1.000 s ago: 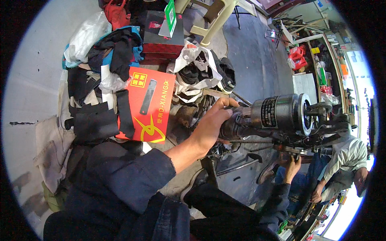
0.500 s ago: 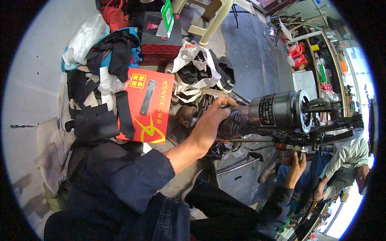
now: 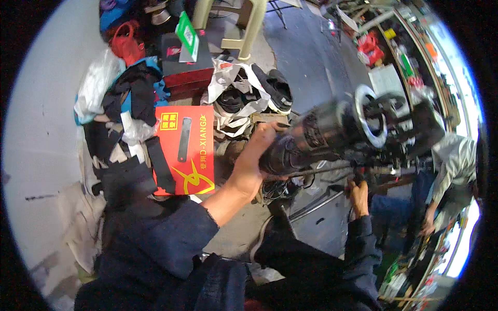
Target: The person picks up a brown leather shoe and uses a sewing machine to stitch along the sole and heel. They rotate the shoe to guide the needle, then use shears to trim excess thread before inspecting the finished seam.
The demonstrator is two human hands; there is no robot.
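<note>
A dark metal machine with a cylindrical head (image 3: 316, 129), which looks like a shoe-repair sewing machine, reaches across the right half, blurred by motion. A bright ring (image 3: 371, 116) sits at the head's far end, beside dark linkages. My left hand (image 3: 251, 166) is closed at the machine's narrow left end, against a dark rounded piece (image 3: 277, 155) whose kind I cannot make out. Below the head, my right hand (image 3: 358, 197) has its fingers curled by the machine's underside; what they grip is hidden.
A red box lid (image 3: 181, 171) carries a dark flat blade. Cloth scraps (image 3: 124, 176) lie left of it. Black shoes (image 3: 275, 90) and a white bag (image 3: 223, 83) lie beyond, near a black-and-red box (image 3: 192, 78) and a beige stool (image 3: 238, 41). Another person's sleeve (image 3: 446, 160) shows at right.
The view has shifted, and the machine's head appears lower left and tilted. My right hand has moved left and away from the round metal disc. My left hand stays at the narrow end.
</note>
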